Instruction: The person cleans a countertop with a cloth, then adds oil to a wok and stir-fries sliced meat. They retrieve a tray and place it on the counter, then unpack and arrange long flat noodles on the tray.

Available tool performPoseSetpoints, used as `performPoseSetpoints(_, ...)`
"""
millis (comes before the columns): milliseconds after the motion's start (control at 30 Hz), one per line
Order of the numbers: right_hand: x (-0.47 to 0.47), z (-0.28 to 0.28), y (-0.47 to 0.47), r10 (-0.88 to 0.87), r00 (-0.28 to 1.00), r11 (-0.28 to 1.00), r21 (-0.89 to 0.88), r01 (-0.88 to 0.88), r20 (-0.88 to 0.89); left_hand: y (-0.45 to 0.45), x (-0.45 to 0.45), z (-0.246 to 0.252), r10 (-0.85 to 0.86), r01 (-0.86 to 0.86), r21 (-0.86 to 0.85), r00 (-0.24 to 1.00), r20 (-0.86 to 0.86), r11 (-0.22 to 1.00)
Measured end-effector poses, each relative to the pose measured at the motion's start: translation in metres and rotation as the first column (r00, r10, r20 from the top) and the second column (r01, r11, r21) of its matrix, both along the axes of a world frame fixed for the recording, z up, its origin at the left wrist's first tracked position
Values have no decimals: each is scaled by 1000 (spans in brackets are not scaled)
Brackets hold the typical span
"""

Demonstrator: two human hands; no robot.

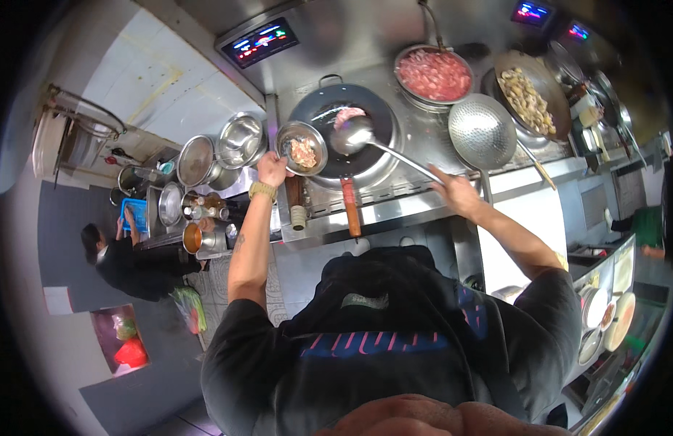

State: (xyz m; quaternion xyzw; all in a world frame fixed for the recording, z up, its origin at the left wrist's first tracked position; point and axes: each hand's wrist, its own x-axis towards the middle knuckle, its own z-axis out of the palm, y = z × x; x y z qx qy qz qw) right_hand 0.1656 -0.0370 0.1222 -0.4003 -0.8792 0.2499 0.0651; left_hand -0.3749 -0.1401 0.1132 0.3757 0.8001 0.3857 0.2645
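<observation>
My left hand (273, 170) grips the rim of a small metal bowl (284, 134) that holds some chopped, reddish food (303, 153). The bowl is held at the left edge of a black wok (309, 110), whose wooden handle (350, 210) points toward me. My right hand (457, 192) is closed on the long handle of a steel ladle (354, 136). The ladle's bowl is inside the wok, against a pinkish lump of meat (348, 115). Right of the wok, a perforated metal skimmer (481, 131) lies near a bowl of raw pink meat (434, 75).
Another wok (559, 103) with chopped food stands at the right. Metal bowls (241, 133), a strainer (196, 159) and bottles crowd the left counter. A person (135, 267) in dark clothes handles a blue basket (135, 216) at far left; another person is partly visible at far right.
</observation>
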Motion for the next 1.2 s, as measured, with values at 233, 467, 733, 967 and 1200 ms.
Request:
performPoseSetpoints(233,-104,-24,-12,33,997,999,-12,-32,73,77,40,-20,17,-24,-36,984,-177,999)
performPoseSetpoints(467,-60,-24,27,41,987,976,206,-74,156,98,36,-18,-112,70,-87,673,-731,994)
performPoseSetpoints(733,-84,-8,23,78,997,981,177,-74,-18,104,71,-5,-95,27,-119,785,-613,992)
performPoseSetpoints(967,-46,-10,52,-52,990,996,-73,43,-130,-43,71,2,493,-517,331,855,159,790)
performPoseSetpoints(1200,-102,-47,98,-353,898,712,-699,74,-264,-313,235,-47,677,-969,117,235,697,216)
